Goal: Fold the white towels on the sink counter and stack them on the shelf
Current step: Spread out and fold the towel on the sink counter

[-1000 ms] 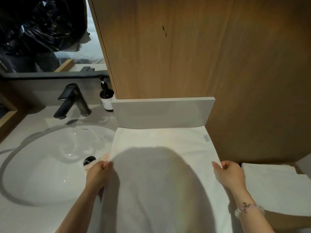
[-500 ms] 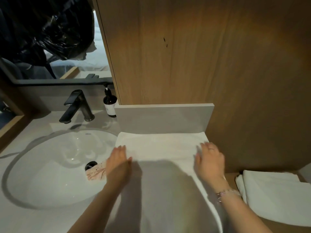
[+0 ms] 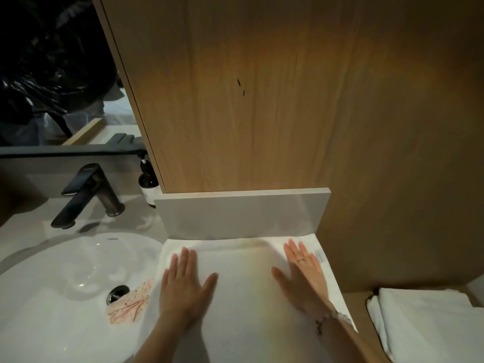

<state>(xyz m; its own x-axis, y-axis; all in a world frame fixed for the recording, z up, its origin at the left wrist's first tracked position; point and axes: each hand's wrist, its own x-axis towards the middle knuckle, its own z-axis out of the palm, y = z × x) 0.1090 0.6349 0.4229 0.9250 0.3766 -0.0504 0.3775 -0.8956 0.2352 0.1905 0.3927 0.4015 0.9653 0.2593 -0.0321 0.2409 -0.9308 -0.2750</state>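
A white towel (image 3: 243, 281) lies spread on the counter, its far edge against the grey backsplash (image 3: 241, 214). My left hand (image 3: 183, 286) rests flat on the towel's left half, fingers straight. On the right half my right hand (image 3: 303, 273) presses flat too, a ring on one finger and a bracelet at the wrist. A small label shows at the towel's right edge. At the lower right, a folded white towel (image 3: 429, 323) sits on a wooden shelf (image 3: 356, 302).
The white sink basin (image 3: 60, 289) is at the left, with a black drain and a pink patterned cloth (image 3: 129, 305) partly under the towel. A black faucet (image 3: 89, 195) and a dark soap bottle (image 3: 149, 184) stand behind. A wooden panel (image 3: 262, 100) rises straight ahead.
My hands let go of the towel's near edge, moved forward and inward, and now lie flat on the towel. The towel's far part has been folded over.
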